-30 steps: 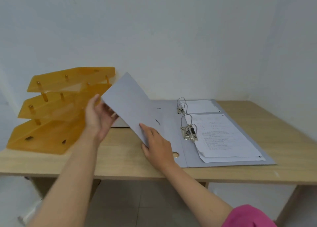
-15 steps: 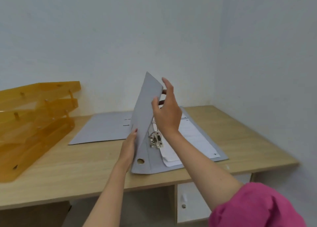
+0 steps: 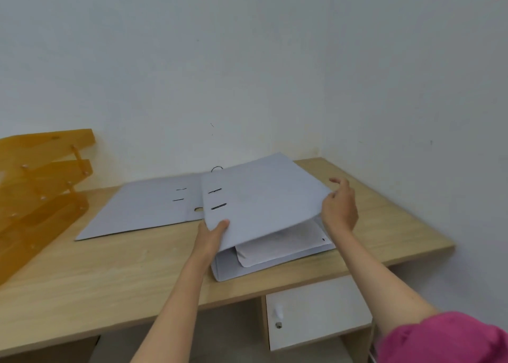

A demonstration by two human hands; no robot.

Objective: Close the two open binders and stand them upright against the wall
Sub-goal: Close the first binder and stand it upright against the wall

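A grey binder [image 3: 264, 198] lies on the wooden desk [image 3: 110, 274] near its front right, its cover folded almost down over white papers [image 3: 286, 246] that stick out underneath. My left hand [image 3: 211, 237] grips the cover's near left corner by the spine. My right hand [image 3: 339, 207] is at the cover's right edge, fingers spread, touching or just off it. Behind and to the left a second grey binder [image 3: 143, 208] lies open and flat, one metal ring [image 3: 216, 168] showing past the first binder's cover.
An orange three-tier plastic tray rack [image 3: 38, 192] stands at the desk's left end. White walls [image 3: 247, 74] meet in a corner behind the desk's right side. A white drawer with a knob [image 3: 316, 310] hangs under the desk front.
The near binder's cover has swung from upright down to almost flat over the papers. My right hand slid to the cover's right edge and my left hand stayed at the spine corner.
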